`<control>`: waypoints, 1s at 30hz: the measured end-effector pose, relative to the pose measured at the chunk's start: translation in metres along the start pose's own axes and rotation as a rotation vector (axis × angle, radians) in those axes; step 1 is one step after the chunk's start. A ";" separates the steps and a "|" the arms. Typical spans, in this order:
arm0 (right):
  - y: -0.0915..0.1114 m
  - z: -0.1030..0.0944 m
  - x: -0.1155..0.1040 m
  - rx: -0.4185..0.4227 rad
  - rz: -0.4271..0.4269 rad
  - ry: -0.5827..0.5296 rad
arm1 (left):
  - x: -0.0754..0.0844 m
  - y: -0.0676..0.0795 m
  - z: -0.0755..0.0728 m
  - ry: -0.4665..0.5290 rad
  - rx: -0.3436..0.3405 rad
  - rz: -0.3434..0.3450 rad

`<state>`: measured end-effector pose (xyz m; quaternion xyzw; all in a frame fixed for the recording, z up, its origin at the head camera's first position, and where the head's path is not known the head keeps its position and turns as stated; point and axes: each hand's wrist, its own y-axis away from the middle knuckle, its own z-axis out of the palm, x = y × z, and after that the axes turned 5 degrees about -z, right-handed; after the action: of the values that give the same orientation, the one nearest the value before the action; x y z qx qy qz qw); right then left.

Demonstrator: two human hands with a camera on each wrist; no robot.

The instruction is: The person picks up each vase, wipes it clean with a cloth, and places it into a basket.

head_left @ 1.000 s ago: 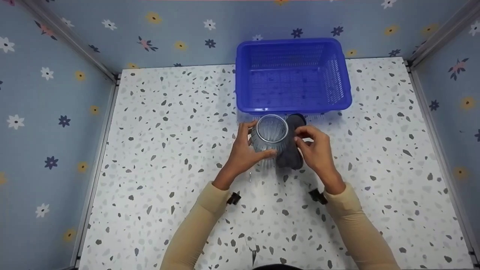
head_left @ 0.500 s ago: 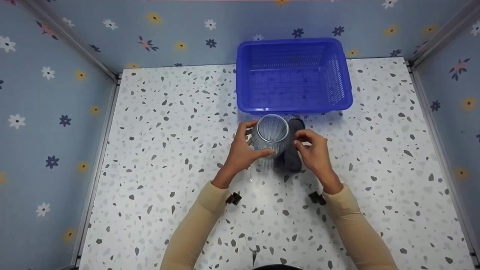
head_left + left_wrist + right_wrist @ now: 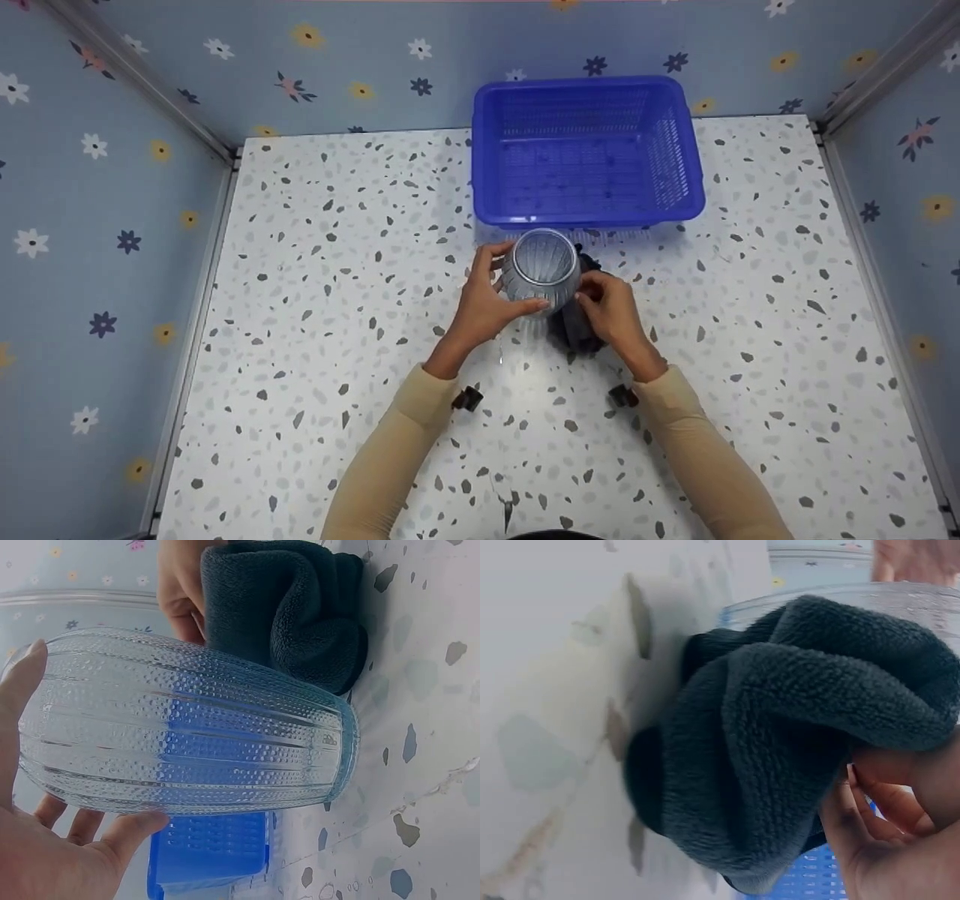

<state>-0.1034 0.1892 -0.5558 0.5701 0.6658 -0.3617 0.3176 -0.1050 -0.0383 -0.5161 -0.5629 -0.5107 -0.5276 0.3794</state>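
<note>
A ribbed, clear glass vase (image 3: 225,727) with a bumpy texture stands upright on the speckled table, its round mouth facing up in the head view. My left hand (image 3: 484,304) grips it near the top, thumb at the front and fingers round the far left side. A dark grey, fuzzy cloth (image 3: 772,727) hangs in folds along the vase's right side, its lower part close over the tabletop. My right hand (image 3: 616,311) pinches the cloth's upper part between thumb and fingers, close against the glass. In the head view the vase and right hand hide part of the cloth.
Just behind the vase, a blue plastic basket (image 3: 589,220) with slotted sides sits near the back wall. Flower-patterned panels (image 3: 360,60) enclose the speckled white table (image 3: 337,300) at the back and both sides. A small black device (image 3: 466,398) sits at each wrist.
My right hand has moved left and slightly nearer me, bringing the cloth in against the vase; its far end now shows less. My left hand and the vase have stayed in place.
</note>
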 end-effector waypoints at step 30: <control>-0.007 -0.036 -0.045 0.096 -0.065 -0.121 | -0.002 0.002 0.011 -0.005 0.096 0.057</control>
<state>-0.1036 0.1946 -0.4978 0.5399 0.6453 -0.4371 0.3177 -0.1010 -0.0282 -0.5194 -0.5596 -0.5201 -0.4901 0.4198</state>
